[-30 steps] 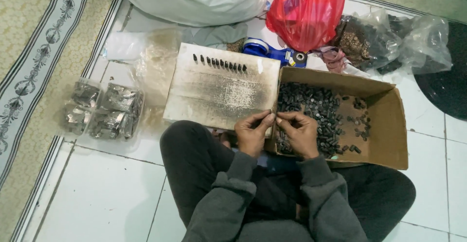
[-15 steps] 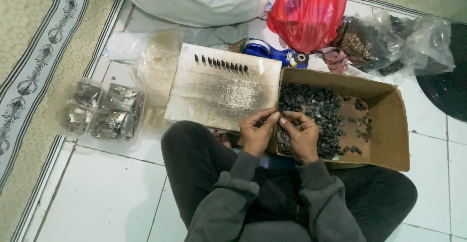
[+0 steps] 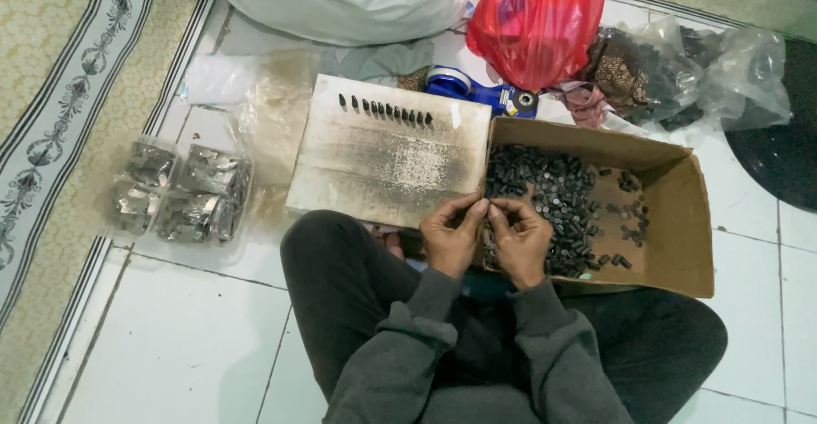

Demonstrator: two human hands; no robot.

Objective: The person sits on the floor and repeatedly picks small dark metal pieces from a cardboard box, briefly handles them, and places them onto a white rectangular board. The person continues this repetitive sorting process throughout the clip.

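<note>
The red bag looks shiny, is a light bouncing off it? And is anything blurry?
In the head view, soft even light; the red bag shows pale glare streaks, and so do the clear bags beside it. The left hand and right hand look fairly sharp, but the small dark pieces in the cardboard box blend together. Shadows are faint.

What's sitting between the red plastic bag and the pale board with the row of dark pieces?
A blue tape dispenser lies between the red bag and the board, seen in the head view.
</note>
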